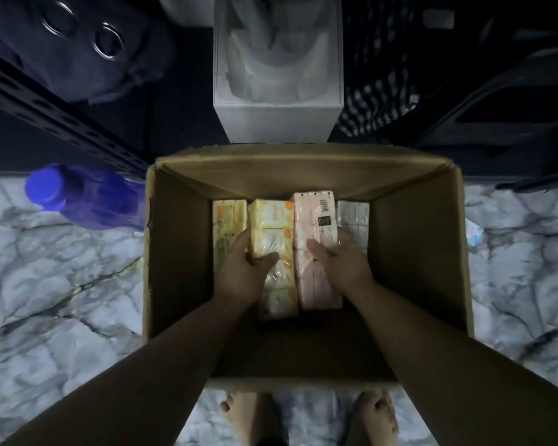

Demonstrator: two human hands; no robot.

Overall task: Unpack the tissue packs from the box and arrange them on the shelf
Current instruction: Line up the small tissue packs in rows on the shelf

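An open cardboard box (181,268) stands on the floor below me with several tissue packs lying side by side inside. My left hand (244,268) grips a yellow tissue pack (273,220), fingers round its left side and thumb on top. My right hand (337,255) grips a pink tissue pack (314,220) with a barcode, fingers curled over its right edge. Another yellow pack (227,226) lies at the far left and a white pack (355,217) at the far right. The dark metal shelf (62,123) stands just beyond the box.
A white open bin (277,123) sits on the shelf straight ahead. A blue plastic bottle (84,197) lies on the marble floor (62,300) left of the box. Dark bags and checked cloth (377,104) fill the shelf sides. My bare feet (371,416) are at the box's near edge.
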